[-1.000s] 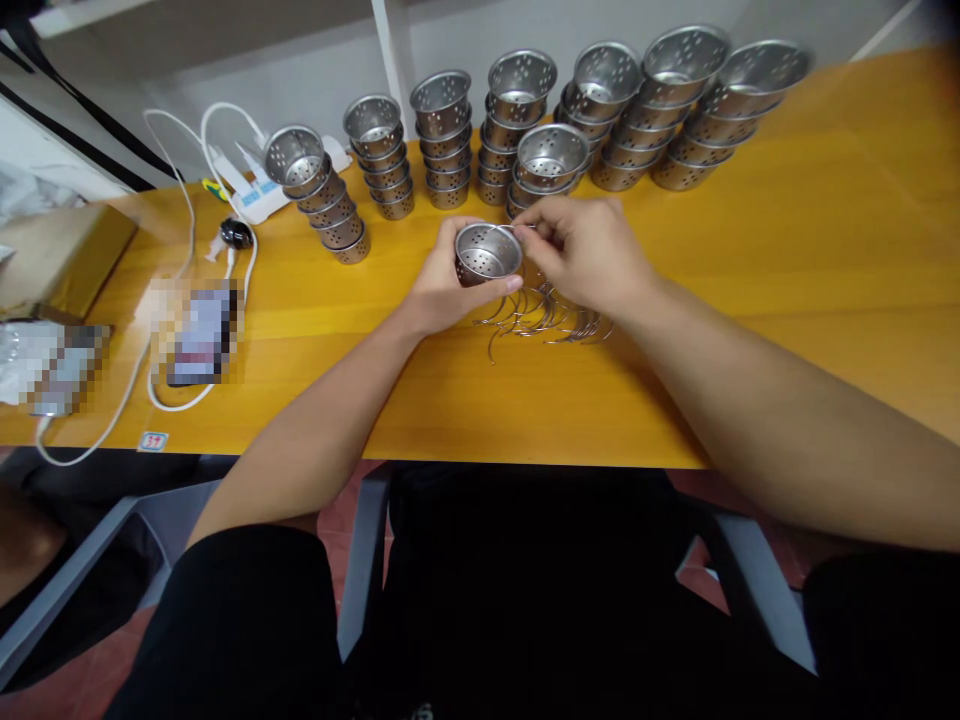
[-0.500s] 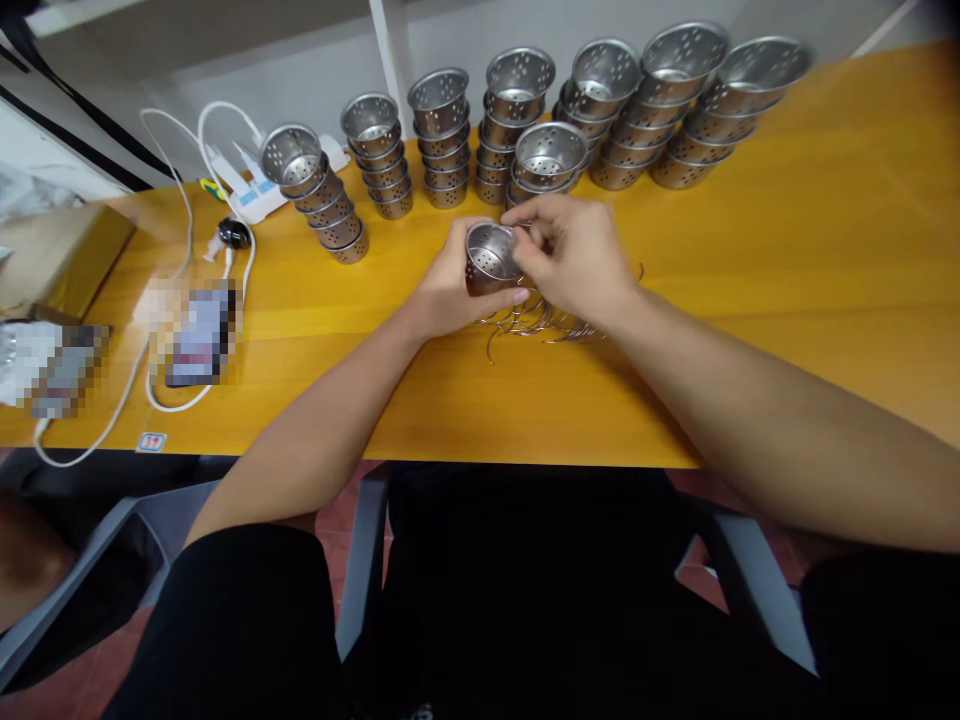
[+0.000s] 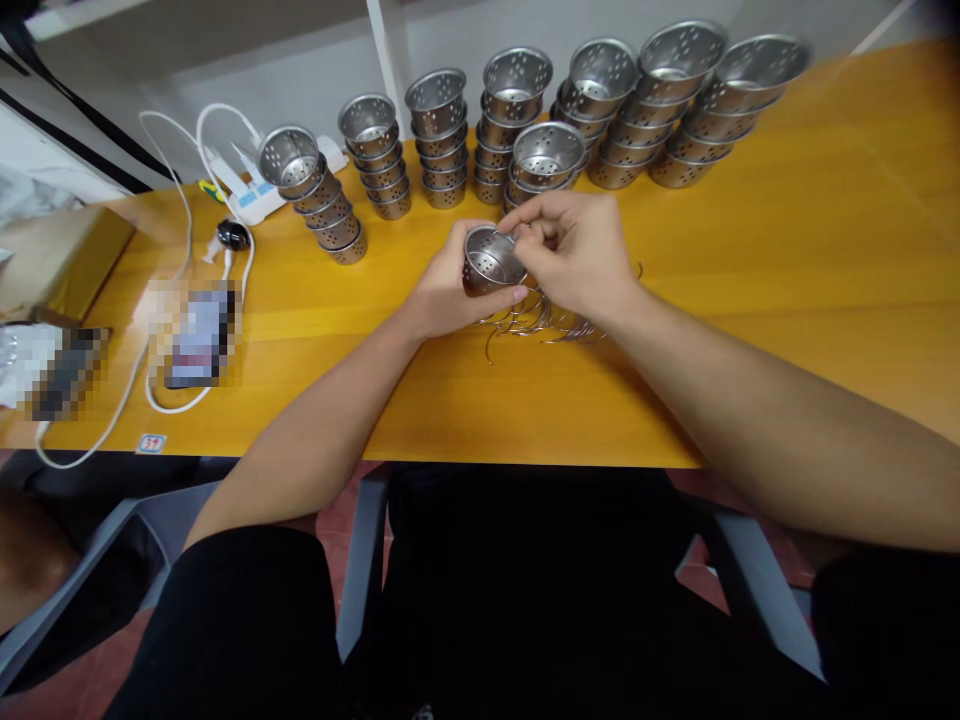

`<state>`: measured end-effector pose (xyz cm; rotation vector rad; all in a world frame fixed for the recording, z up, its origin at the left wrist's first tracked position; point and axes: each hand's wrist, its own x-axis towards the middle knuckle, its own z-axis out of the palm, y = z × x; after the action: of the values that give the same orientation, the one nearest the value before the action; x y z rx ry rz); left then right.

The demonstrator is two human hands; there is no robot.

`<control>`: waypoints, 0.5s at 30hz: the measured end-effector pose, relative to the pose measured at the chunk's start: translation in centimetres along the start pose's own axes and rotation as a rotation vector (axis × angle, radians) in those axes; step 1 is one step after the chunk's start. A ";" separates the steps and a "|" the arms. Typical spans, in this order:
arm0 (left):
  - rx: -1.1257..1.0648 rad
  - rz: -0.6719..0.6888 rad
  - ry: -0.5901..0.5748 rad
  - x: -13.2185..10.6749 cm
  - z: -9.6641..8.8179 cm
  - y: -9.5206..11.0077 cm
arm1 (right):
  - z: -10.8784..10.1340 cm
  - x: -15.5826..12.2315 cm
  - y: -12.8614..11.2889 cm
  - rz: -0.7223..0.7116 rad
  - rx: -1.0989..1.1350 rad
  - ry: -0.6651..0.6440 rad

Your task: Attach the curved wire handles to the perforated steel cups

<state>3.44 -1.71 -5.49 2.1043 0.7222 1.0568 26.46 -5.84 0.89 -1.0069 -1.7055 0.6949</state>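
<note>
My left hand [image 3: 444, 290] is wrapped round a small perforated metal cup [image 3: 487, 262], its open mouth tilted up toward me. At the cup's right rim, my right hand [image 3: 579, 248] is closed in a pinch. A thin curved wire seems to run from those fingertips across the cup's mouth; the fingers hide most of it. Below both hands a loose pile of curved wires [image 3: 529, 318] lies on the table, partly covered by my right hand. Just behind my right hand stands a stack of similar cups [image 3: 549, 158].
More stacks of perforated cups [image 3: 442, 140] line the back of the wooden table [image 3: 450, 410]; the leftmost stack [image 3: 330, 215] leans. To the left are a power strip [image 3: 261, 200], white cables, a phone [image 3: 201, 338] and a cardboard box [image 3: 67, 262]. Another person's arm shows at lower left.
Both hands stay at nearly the same place. The right fingertips have shifted slightly at the cup's rim, and a thin line across the cup's inside shows more plainly.
</note>
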 end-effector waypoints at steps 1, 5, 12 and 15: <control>-0.007 -0.011 -0.003 0.0 -0.1 -0.1 | -0.1 0.0 -0.2 -0.005 0.010 -0.006; -0.054 -0.079 0.000 0.2 -0.8 -0.7 | -1.2 -0.1 -1.2 0.020 0.099 -0.139; -0.128 -0.043 -0.031 0.3 -1.0 -1.6 | -1.9 0.2 -2.0 0.018 0.290 -0.282; -0.108 -0.016 -0.011 0.3 -0.8 -1.7 | -1.8 0.3 -2.0 0.040 0.285 -0.298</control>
<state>2.65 -0.19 -6.29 2.0076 0.6609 1.0513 27.53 -6.56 3.24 -0.7660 -1.7770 1.1245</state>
